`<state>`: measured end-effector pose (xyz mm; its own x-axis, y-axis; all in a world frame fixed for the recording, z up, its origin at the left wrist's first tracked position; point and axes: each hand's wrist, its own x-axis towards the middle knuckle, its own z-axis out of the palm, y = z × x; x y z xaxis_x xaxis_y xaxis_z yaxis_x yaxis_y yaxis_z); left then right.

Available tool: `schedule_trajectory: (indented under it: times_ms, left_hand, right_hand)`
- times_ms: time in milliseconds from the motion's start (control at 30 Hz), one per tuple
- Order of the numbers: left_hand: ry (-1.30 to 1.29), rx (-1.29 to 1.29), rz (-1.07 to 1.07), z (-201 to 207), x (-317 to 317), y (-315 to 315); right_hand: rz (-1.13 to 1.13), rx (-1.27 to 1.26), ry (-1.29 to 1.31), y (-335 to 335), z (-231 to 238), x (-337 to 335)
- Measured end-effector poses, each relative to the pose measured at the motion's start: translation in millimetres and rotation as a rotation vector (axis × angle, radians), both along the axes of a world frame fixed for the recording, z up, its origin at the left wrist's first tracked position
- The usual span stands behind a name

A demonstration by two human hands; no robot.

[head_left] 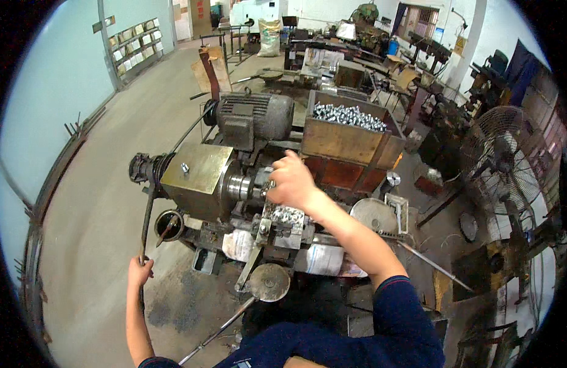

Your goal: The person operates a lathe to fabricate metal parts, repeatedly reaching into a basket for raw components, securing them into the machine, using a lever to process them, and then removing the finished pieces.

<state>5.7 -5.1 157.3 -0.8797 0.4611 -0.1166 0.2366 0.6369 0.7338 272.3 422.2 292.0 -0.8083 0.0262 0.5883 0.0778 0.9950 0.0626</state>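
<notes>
Operator: What couldn't you make out?

Annotator: Your right hand, mostly. It was at the working end of the metal spindle, and its own back hid the fingertips, so I couldn't tell whether that grip held a part or just touched the machine. Spindle's front end, partly covered too.

Operator: And my left hand?

Annotator: Clearer. Your grip was wrapped round the dark bar, which stood beside the boxy housing; its upper joint was lost among dark parts. The spindle stuck out of the housing's right side.

Operator: Anything else around?

Annotator: A small metal piece lay on top of the housing. Grimy motor behind it, wooden bin of shiny metal parts to the motor's right. Your right forearm crossed the machine, blocking some of its bed. A round disc sat in front, near you. Standing fan far right; beyond it, the dark lens rim cut things off.
</notes>
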Motion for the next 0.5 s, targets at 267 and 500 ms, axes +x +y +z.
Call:
schedule_trajectory:
  times_ms: [267, 500]
  left_hand:
    - [0.009, 0.054, -0.037, 6, 2, 7]
    - [-0.306, 0.205, -0.095, 4, -19, 6]
  right_hand:
    - [-0.45, -0.207, 0.145, 127, 65, 32]
    - [-0.339, -0.473, 0.3, 114, 34, 142]
